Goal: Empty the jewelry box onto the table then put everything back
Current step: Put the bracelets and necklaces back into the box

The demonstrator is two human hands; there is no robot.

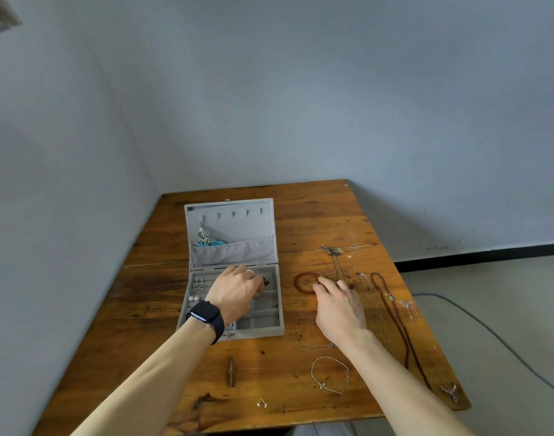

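Note:
An open grey jewelry box (pixel 277 297) sits on the wooden table (pixel 156 297), its lid (pixel 231 234) standing up with a silver and blue pendant (pixel 204 236) hanging in it. My left hand (pixel 236 292), with a ring and a black watch, is inside the tray and its curled fingers hold a small dark red piece (pixel 266 282). Earrings (pixel 197 284) lie in the tray's left slots. My right hand (pixel 340 305) rests on the table with its fingertips touching a red bead bracelet (pixel 301 280).
To the right lie a long dark bead necklace (pixel 395 319), thin silver chains (pixel 335 262) and a silver bracelet (pixel 330 374). Two small earrings (pixel 262 403) lie near the front edge. A cable (pixel 489 338) runs on the floor at right. Walls close the left and back.

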